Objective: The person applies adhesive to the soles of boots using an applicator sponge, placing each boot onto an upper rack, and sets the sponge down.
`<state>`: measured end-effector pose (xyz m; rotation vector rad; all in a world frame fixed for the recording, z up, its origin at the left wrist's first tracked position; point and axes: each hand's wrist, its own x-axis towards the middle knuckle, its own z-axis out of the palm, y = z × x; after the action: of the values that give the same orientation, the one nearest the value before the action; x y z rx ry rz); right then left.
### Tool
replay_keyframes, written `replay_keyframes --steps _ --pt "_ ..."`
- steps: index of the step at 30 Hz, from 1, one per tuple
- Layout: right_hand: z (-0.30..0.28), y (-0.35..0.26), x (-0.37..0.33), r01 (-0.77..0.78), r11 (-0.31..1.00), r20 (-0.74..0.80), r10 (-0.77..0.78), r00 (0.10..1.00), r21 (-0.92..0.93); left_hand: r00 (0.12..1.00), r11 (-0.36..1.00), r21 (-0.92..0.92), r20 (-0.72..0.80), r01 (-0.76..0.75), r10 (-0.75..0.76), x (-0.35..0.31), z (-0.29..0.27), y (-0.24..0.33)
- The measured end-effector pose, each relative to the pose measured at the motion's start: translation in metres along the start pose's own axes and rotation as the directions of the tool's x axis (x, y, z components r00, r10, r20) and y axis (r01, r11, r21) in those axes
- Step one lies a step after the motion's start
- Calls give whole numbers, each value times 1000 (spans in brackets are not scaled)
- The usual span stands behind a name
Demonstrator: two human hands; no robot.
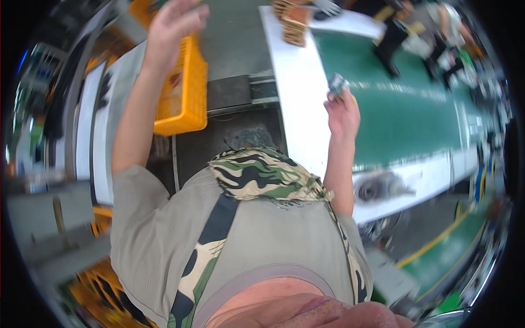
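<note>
The right hand (343,116) held up a small metal part (337,83) near the white table (298,93), likely not done yet, but I couldn't tell if the left hand (170,28) near the yellow crate (195,104) held anything.

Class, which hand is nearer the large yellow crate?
Left. The left hand is raised near the far end of the yellow crate; the right hand is well off to its right, holding a small grey part.

This looks like a factory workshop: the green floor (394,126) has a painted yellow line (433,246), long white benches (298,104) run along it, a yellow crate (196,95) and a small metal part (337,83) show nearby, and a blurred worker (436,24) in dark boots (392,70) stands beyond.
</note>
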<state>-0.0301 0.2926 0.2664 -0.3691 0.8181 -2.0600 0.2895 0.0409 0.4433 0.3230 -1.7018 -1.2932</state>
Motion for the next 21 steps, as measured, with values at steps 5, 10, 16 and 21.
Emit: replay_keyframes --steps 5,10,16,21 --pt "-4 -29 -36 155 981 -174 -134 975 112 703 835 125 483 535 -522 -74 88 -123" --pt "-28 -48 -75 301 935 -91 -288 953 188 385 763 301 722 572 -574 -168 149 -203" --pt "-28 -58 -126 609 789 -120 -615 779 -86 214 795 382 825 471 -523 -180 175 -216" --pt "-28 -65 -159 733 591 -67 -792 607 -337 160 860 438 859 262 -486 -184 194 -226"
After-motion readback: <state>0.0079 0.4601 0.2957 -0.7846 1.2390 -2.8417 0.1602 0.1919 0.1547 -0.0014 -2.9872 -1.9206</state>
